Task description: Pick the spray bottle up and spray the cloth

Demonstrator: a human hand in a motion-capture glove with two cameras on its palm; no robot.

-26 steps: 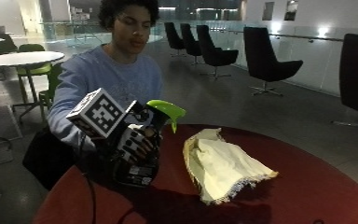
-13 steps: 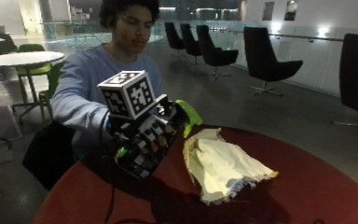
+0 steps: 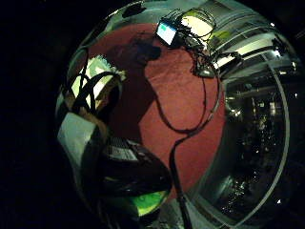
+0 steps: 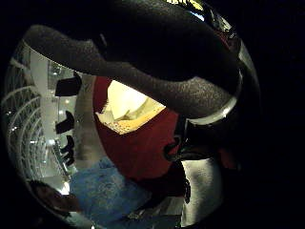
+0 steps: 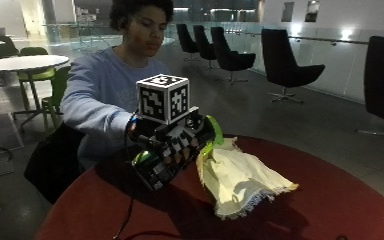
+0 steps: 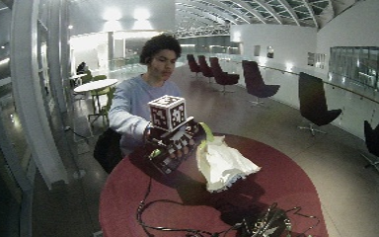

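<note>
Above the red round table (image 5: 352,200), the gloved right hand (image 5: 172,145) is holding the spray bottle (image 5: 210,136), fingers curled around it, with its green head just beside the cloth (image 5: 242,177). For a good spray, I think the nozzle should be pointing at the middle of the fabric, not touching it. The cloth is pale yellow, soft, crumpled in a heap, with a fringed edge. The bottle's green plastic is looking smooth and glossy.
</note>
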